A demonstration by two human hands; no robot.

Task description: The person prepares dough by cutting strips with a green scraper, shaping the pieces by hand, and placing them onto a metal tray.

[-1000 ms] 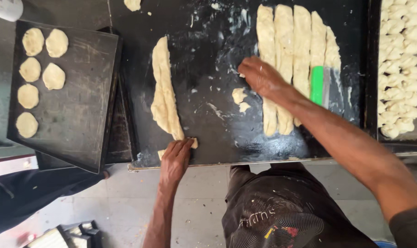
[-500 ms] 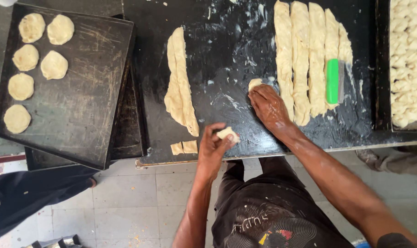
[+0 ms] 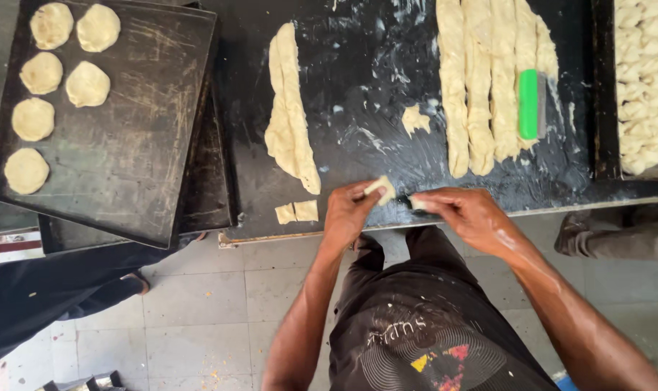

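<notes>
My left hand [image 3: 349, 213] pinches a small piece of dough [image 3: 381, 189] at the front edge of the black worktable [image 3: 372, 87]. My right hand [image 3: 463, 211] is close beside it, its fingertips closed on another small dough bit [image 3: 418, 204]. Two cut dough pieces [image 3: 297, 212] lie on the table edge just left of my left hand. A long dough strip [image 3: 288, 108] lies above them. Several long dough ropes [image 3: 484, 80] lie side by side at the upper right, with a green-handled scraper [image 3: 529, 104] resting on them. A small scrap of dough [image 3: 414, 119] sits between strip and ropes.
A black baking tray [image 3: 140, 137] at the left holds several flat dough rounds [image 3: 43, 72], stacked over another tray. A tray of shaped dough pieces [image 3: 644, 80] stands at the far right. Another person's leg [image 3: 618, 235] shows at the right, dark clothing [image 3: 46, 289] at the lower left.
My right hand has come off the table near the ropes and moved down to the front edge beside my left hand. Both hands now hold small dough pieces.
</notes>
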